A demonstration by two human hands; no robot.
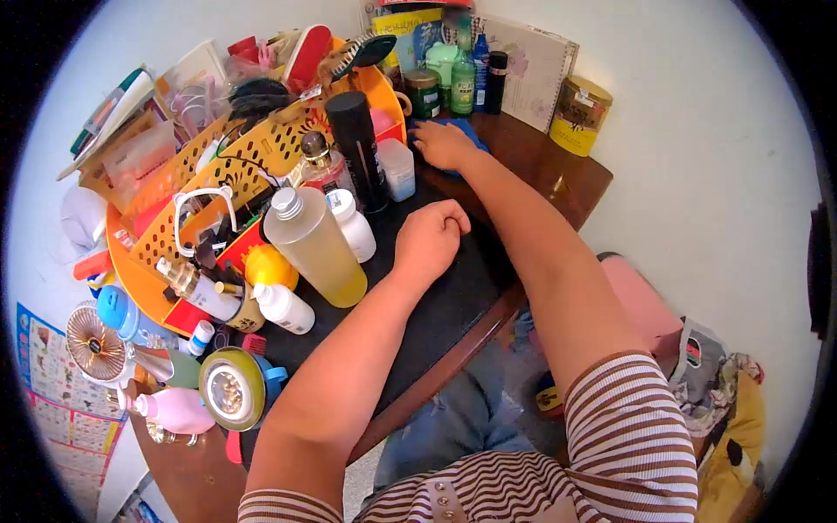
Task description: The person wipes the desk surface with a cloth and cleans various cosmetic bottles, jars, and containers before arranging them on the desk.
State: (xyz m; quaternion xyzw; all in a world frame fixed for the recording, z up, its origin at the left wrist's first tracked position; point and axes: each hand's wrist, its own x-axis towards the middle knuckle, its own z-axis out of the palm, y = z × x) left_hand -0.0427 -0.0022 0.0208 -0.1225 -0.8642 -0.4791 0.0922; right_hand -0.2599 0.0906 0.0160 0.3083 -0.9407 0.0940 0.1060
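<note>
My right hand (446,146) reaches across the table and presses on a blue cloth (471,132), its fingers bent over the cloth's left edge. Nearer to me, my left hand (430,242) is curled into a loose fist on the black tabletop (453,292), with nothing visible in it. Beside that fist stand a white bottle (352,228) and a tall bottle of yellowish liquid (318,248). A small tub with a white lid (397,170) and a black spray can (359,152) stand between my hands and the orange basket (261,152).
Jars and bottles, among them a green bottle (462,80), line the back by the wall. A yellow canister (580,118) stands at the far right corner. Small bottles, a round green-rimmed container (232,388) and a little fan (96,342) crowd the left side.
</note>
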